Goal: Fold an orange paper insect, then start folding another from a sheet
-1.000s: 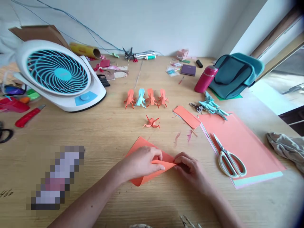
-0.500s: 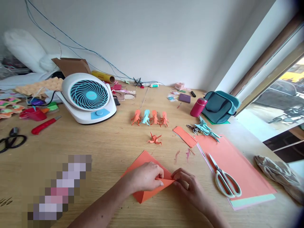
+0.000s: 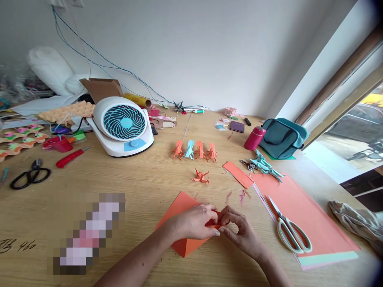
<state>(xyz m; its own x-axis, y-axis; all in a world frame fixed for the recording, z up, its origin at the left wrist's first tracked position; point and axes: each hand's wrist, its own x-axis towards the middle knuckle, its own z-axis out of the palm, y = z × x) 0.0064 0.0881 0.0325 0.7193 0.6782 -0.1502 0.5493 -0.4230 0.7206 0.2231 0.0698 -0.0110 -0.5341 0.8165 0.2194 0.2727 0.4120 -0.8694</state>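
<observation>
A partly folded sheet of orange origami paper lies on the wooden table in front of me. My left hand rests over it, fingers curled, with the thumb and fingertips on a raised fold near the right corner. Pinching that right corner is my right hand, its fingertips close to the left ones. Parts of the fold are hidden behind the fingers. Beyond the hands sits a small orange folded paper figure. Behind it stands a row of several paper figures, orange ones and a light blue one.
White-handled scissors lie on stacked coloured sheets at right. An orange paper strip, blue paper figures, a pink bottle and a teal bag are behind. Leftward are a fan, a red cutter and black scissors.
My left hand has slid right along the paper toward my right hand, and the fold at the right corner now stands more open. The whole view has shifted slightly.
</observation>
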